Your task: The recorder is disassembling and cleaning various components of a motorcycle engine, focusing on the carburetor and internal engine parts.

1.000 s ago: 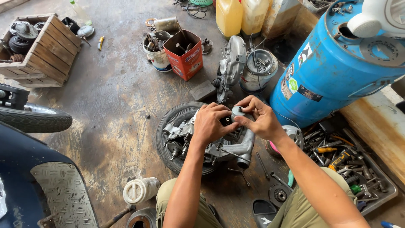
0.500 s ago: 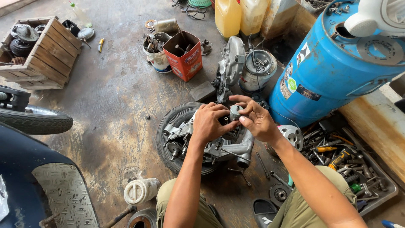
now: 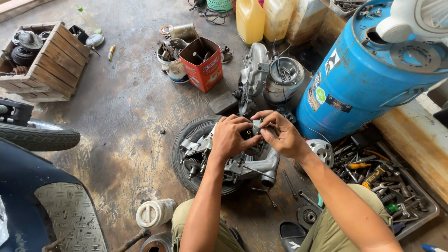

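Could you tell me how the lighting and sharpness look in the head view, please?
Head view: soft, even daylight, faint shadows; both hands, left and right, sharp on the grey engine case; slight glare on the blue drum; wide-angle bending at the edges.

A repair workshop: oily floor (image 3: 116, 116), tool tray (image 3: 420, 212), engine parts (image 3: 254, 79).

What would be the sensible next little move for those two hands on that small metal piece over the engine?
Probably ease the small grey part down into the engine case. Both the left hand and the right hand pinch it directly above the case, which rests on a tyre, so seating it looks closest.
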